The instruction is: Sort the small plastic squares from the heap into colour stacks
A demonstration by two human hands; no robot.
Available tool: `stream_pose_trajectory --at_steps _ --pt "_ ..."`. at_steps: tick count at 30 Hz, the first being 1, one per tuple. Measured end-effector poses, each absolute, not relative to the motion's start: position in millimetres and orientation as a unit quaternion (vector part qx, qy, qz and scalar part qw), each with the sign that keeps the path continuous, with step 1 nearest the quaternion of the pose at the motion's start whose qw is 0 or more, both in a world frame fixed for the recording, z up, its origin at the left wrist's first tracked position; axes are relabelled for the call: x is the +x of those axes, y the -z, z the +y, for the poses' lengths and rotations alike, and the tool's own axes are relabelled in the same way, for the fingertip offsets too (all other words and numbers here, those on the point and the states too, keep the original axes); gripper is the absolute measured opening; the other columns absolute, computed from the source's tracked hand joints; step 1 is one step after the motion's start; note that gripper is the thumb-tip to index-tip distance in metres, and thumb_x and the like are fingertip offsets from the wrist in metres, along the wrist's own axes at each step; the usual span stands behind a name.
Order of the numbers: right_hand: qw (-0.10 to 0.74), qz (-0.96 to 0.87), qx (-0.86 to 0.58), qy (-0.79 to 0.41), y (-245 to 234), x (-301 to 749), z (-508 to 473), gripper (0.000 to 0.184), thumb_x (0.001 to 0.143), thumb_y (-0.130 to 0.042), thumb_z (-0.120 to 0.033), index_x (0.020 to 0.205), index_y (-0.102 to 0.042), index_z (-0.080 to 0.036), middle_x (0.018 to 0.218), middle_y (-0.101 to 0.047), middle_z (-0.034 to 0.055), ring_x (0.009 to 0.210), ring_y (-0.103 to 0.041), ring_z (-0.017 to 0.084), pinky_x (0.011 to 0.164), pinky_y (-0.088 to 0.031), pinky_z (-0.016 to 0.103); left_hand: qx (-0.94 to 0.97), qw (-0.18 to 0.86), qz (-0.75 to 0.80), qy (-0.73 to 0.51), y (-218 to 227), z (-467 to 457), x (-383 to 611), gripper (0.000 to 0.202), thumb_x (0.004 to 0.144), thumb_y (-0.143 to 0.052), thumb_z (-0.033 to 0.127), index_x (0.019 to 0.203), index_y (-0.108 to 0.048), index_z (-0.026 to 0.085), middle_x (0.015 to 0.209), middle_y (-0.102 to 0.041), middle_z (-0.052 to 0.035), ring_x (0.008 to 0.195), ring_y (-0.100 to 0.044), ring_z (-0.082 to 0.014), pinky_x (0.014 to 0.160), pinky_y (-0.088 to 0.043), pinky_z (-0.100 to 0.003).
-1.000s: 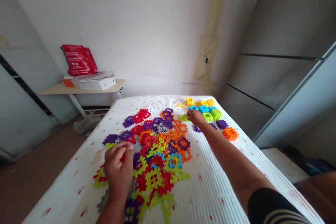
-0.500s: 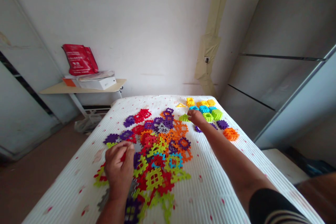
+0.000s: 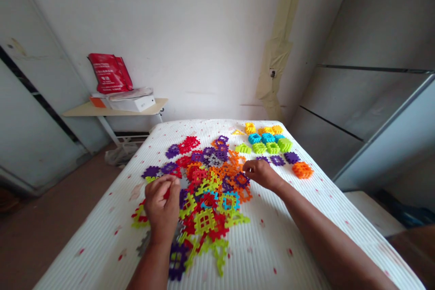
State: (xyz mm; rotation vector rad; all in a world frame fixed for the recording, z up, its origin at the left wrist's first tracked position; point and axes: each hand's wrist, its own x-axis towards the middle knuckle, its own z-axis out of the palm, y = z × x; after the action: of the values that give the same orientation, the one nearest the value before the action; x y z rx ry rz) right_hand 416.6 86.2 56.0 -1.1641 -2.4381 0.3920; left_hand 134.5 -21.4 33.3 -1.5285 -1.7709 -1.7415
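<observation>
A heap of flat, interlocking plastic pieces in red, purple, orange, green and blue lies on a white ribbed table cover. My left hand rests on the heap's left side, fingers curled round a red piece. My right hand hovers at the heap's right edge, fingers bent near a purple piece; I cannot make out anything in it. Behind it, small assembled blocks stand in sorted rows: yellow, blue, green, purple and one orange.
A beige shelf against the back wall carries a red bag and a white box. Grey cabinet fronts stand on the right. A brown floor lies to the left of the table.
My right hand has drawn back from the sorted green blocks to the right edge of the heap. The left hand has stayed on its red piece. The view has shifted slightly.
</observation>
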Motion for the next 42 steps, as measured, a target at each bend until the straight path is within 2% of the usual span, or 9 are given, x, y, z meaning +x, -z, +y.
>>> stream_pose_trajectory --at_steps 9,12,16,19,23,26,29,34,42 --pt "0.159 -0.846 -0.487 -0.145 -40 419 67 0.014 0.075 -0.054 -0.010 0.079 -0.066 -0.016 0.076 -0.068 0.0039 0.067 -0.059 0.013 0.061 -0.039 0.021 -0.520 0.127 -0.602 0.593 -37 -22 136 0.013 0.079 -0.056 0.024 0.069 -0.064 0.019 0.082 -0.064 -0.0028 0.085 -0.056 -0.0168 0.082 -0.043 -0.033" --pt "0.196 -0.847 -0.459 -0.184 -34 408 64 0.016 0.075 -0.054 -0.010 0.085 -0.065 -0.016 0.079 -0.067 0.0028 0.068 -0.059 0.012 0.062 -0.041 0.020 -0.520 0.122 -0.602 0.594 -36 -21 136 0.014 0.079 -0.056 0.024 0.069 -0.064 0.019 0.081 -0.065 -0.0028 0.084 -0.056 -0.0170 0.081 -0.044 -0.033" --pt "0.255 -0.853 -0.396 -0.223 -30 395 59 0.028 0.076 -0.054 -0.011 0.101 -0.062 -0.018 0.095 -0.067 0.0045 0.079 -0.061 0.014 0.071 -0.045 0.023 -0.518 0.121 -0.606 0.591 -37 -22 137 0.014 0.079 -0.056 0.025 0.069 -0.064 0.019 0.082 -0.064 -0.0026 0.084 -0.056 -0.0169 0.082 -0.044 -0.033" --pt "0.273 -0.859 -0.394 -0.179 -34 395 55 0.024 0.076 -0.052 -0.008 0.095 -0.063 -0.018 0.096 -0.065 0.0064 0.087 -0.060 0.016 0.077 -0.044 0.025 -0.517 0.120 -0.606 0.593 -36 -22 136 0.014 0.079 -0.056 0.026 0.069 -0.063 0.019 0.081 -0.064 -0.0030 0.085 -0.056 -0.0172 0.082 -0.043 -0.033" --pt "0.202 -0.886 -0.364 -0.203 -45 403 46 0.014 0.075 -0.058 -0.013 0.086 -0.063 -0.019 0.085 -0.064 0.0020 0.075 -0.059 0.013 0.067 -0.042 0.021 -0.518 0.118 -0.609 0.589 -34 -21 134 0.015 0.080 -0.056 0.027 0.069 -0.063 0.020 0.082 -0.064 -0.0032 0.084 -0.056 -0.0175 0.082 -0.043 -0.033" --pt "0.114 -0.918 -0.318 -0.208 -52 405 36 0.019 0.071 -0.067 -0.021 0.089 -0.063 -0.020 0.087 -0.063 0.0007 0.076 -0.058 0.013 0.064 -0.041 0.021 -0.522 0.122 -0.602 0.592 -33 -20 134 0.014 0.079 -0.056 0.026 0.070 -0.063 0.019 0.082 -0.064 -0.0034 0.084 -0.056 -0.0173 0.082 -0.044 -0.034" --pt "0.068 -0.930 -0.316 -0.173 -55 402 29 0.023 0.070 -0.068 -0.025 0.091 -0.062 -0.021 0.094 -0.062 0.0024 0.081 -0.057 0.015 0.065 -0.040 0.022 -0.526 0.116 -0.598 0.594 -32 -20 134 0.013 0.079 -0.056 0.026 0.070 -0.064 0.019 0.081 -0.064 -0.0033 0.084 -0.056 -0.0174 0.082 -0.044 -0.034" --pt "0.057 -0.939 -0.311 -0.139 -54 398 29 0.018 0.072 -0.064 -0.021 0.090 -0.060 -0.020 0.096 -0.061 0.0038 0.081 -0.057 0.015 0.063 -0.040 0.022 -0.524 0.118 -0.603 0.589 -30 -19 134 0.015 0.079 -0.057 0.027 0.068 -0.064 0.020 0.081 -0.064 -0.0033 0.084 -0.057 -0.0178 0.082 -0.044 -0.035" --pt "0.095 -0.948 -0.273 -0.136 -53 400 29 0.013 0.073 -0.060 -0.019 0.087 -0.061 -0.020 0.088 -0.062 0.0029 0.080 -0.057 0.015 0.064 -0.041 0.021 -0.517 0.123 -0.605 0.592 -27 -18 132 0.013 0.078 -0.058 0.029 0.073 -0.066 0.020 0.082 -0.065 -0.0039 0.085 -0.058 -0.0187 0.084 -0.045 -0.036"
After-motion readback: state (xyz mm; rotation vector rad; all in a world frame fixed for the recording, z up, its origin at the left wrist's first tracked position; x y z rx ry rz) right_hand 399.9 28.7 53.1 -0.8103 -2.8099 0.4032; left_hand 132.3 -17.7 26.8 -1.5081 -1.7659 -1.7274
